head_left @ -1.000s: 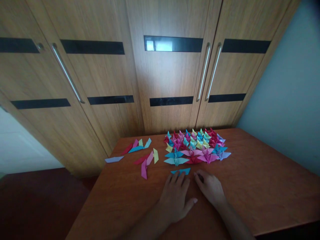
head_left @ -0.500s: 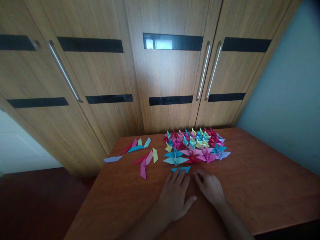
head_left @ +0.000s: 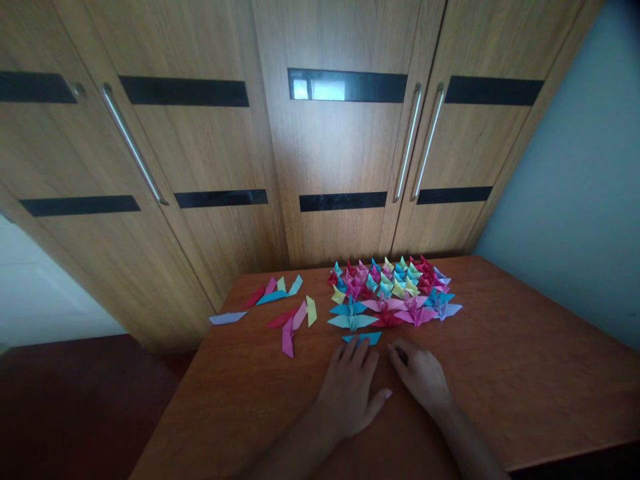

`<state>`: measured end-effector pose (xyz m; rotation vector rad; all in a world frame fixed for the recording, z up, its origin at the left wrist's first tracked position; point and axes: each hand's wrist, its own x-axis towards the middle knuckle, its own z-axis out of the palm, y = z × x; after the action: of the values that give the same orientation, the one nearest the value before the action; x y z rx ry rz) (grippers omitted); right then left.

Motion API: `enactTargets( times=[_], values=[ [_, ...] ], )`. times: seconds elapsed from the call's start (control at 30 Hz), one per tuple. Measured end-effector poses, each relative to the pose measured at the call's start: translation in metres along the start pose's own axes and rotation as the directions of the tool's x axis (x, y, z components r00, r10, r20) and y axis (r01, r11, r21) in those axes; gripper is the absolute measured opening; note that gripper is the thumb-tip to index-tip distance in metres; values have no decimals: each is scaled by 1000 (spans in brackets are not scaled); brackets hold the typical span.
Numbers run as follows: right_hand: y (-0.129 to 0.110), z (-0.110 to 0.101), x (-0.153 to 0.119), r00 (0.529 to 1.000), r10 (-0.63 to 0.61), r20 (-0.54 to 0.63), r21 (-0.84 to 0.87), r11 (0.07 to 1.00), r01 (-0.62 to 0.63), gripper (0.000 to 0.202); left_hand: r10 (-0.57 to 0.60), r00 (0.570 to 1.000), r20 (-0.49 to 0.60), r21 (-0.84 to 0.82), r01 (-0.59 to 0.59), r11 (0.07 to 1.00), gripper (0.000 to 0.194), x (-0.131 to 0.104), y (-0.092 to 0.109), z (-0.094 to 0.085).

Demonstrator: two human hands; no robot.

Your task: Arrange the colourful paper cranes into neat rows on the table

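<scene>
My left hand [head_left: 349, 385] lies flat on the table, fingers stretched out and thumb spread. Its fingertips rest on the lower edge of a blue folded paper strip [head_left: 369, 338] with pointed ends, and cover part of it. To the right, my right hand [head_left: 419, 373] rests on the table with its fingers curled in loosely; nothing shows in them. Just beyond the strip sits a light-turquoise paper crane [head_left: 353, 322] with spread wings. A pink paper crane [head_left: 415, 312] stands past my right hand.
Rows of small folded cranes [head_left: 385, 283] in many colours fill the table's back. On the left lie several folded paper strips, among them a lilac one [head_left: 228, 319], a magenta one [head_left: 287, 337] and a yellow one [head_left: 311, 311]. A wooden wardrobe [head_left: 340, 147] stands behind the table [head_left: 525, 373].
</scene>
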<state>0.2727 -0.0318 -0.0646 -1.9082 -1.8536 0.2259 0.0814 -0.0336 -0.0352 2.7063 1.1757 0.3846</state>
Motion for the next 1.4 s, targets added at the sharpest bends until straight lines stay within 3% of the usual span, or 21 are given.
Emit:
enactTargets(
  times=[0.27, 0.37, 0.47, 0.53, 0.63, 0.73, 0.9, 1.07, 1.27, 1.4],
  values=[
    [-2, -3, -1, 1000, 5, 9, 10, 1000, -5, 32, 17, 996, -86, 1, -17, 1000, 44, -4, -2, -15],
    [-2, -3, -1, 1000, 16, 16, 12, 1000, -16, 32, -23, 990, -141, 4, 24, 1000, 34, -9, -22, -25],
    [-2, -3, -1, 1000, 20, 19, 17, 1000, -20, 31, -94, 978, -188, 15, 99, 995, 33, -16, -57, -32],
    [-2, -3, -2, 999, 24, 29, 20, 1000, -24, 31, -156, 961, -227, 66, 175, 982, 33, -17, -80, -34],
    [-2, -3, -2, 999, 27, 39, 18, 999, -27, 31, -159, 960, -232, 152, 197, 969, 35, -13, -105, -33],
    [-1, -3, -2, 999, 23, 30, 16, 1000, -24, 31, -178, 965, -193, 192, 215, 957, 38, -3, -119, -30],
    [-1, -2, -1, 999, 28, 45, 28, 999, -30, 33, -308, 941, -138, 179, 329, 927, 42, 1, -142, -29],
    [-1, -3, -2, 999, 23, 46, 37, 999, -25, 34, -375, 909, -183, 145, 402, 904, 45, -14, -164, -39],
    [1, -1, -1, 999, 13, 40, 46, 999, -15, 33, -412, 874, -256, 74, 443, 893, 38, -35, -179, -66],
    [0, -2, -2, 999, 16, 32, 38, 999, -17, 32, -487, 843, -230, 58, 511, 858, 35, -52, -194, -74]
  ],
)
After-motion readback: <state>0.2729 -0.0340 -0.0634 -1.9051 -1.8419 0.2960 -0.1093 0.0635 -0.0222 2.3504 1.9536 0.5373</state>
